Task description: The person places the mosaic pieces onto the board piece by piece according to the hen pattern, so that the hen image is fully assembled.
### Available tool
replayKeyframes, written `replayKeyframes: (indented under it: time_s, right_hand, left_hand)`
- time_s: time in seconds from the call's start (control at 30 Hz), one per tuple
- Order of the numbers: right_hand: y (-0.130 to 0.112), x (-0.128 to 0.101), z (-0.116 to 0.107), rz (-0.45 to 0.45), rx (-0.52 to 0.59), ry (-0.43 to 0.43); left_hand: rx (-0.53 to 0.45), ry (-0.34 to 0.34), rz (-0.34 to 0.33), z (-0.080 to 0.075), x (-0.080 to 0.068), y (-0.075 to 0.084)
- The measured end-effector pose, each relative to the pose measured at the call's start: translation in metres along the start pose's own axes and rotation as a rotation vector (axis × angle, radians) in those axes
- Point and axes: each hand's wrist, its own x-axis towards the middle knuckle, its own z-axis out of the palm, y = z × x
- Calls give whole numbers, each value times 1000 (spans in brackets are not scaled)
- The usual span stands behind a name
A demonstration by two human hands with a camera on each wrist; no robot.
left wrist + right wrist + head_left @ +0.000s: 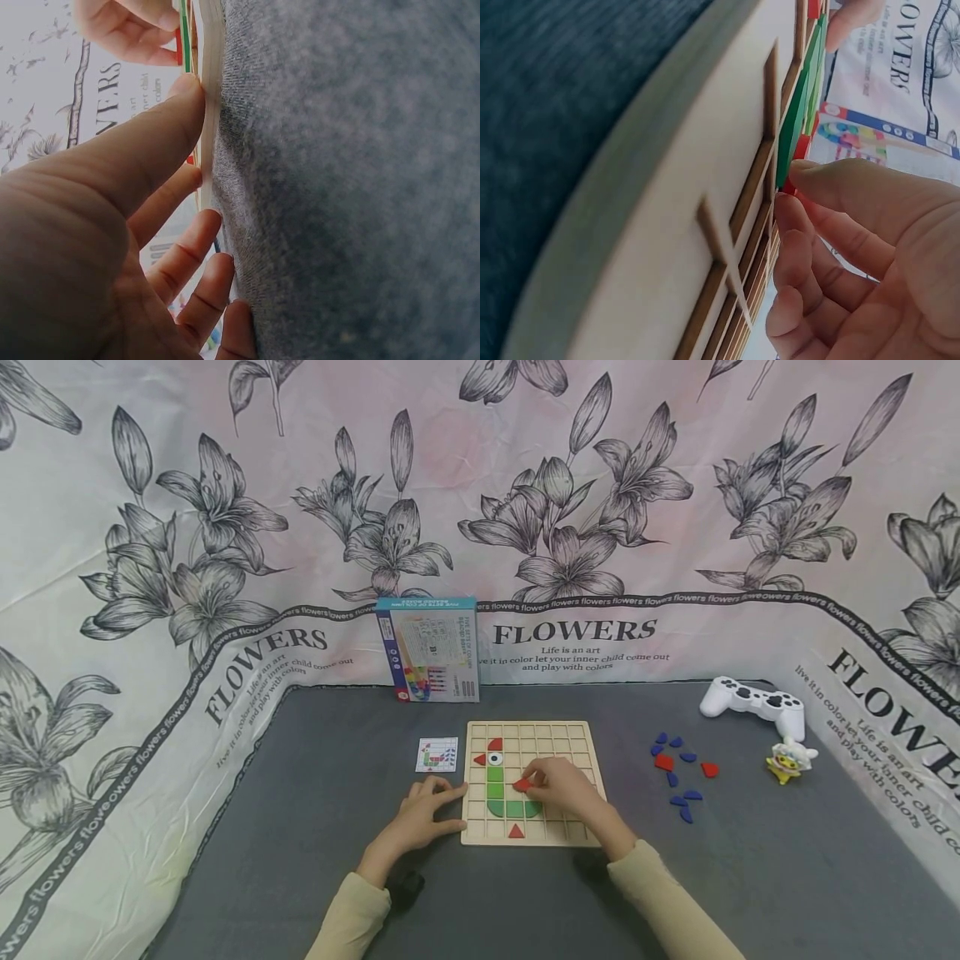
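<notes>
A wooden grid board (570,739) lies on the grey table. On it, green pieces (496,790) form a bent column, topped by a white eye piece (495,759) and red pieces (496,744). A red triangle (516,832) sits near the board's front edge. My right hand (558,787) pinches a small red piece (522,785) between thumb and fingers, close over the board beside the green pieces; the fingers partly hide its shape. My left hand (420,814) touches the board's left edge with thumb and index fingertips, the other fingers spread loosely (196,296).
Left of the board lies a pattern card (437,755). Blue pieces (677,800) and red pieces (663,762) are scattered on the right. Behind them are a white game controller (750,700) and a small yellow figurine (787,762). A box (435,652) stands at the back.
</notes>
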Motion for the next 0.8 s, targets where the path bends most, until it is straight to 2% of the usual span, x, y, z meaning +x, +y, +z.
replayKeyframes:
  time_s: [0.33,0.8]
  right_hand:
    - [-2,2,4,27,1,17]
    - [-7,-3,2,-5,-64,22]
  left_hand:
    - [-3,3,7,0,0,0]
    - [-7,7,8,0,0,-1]
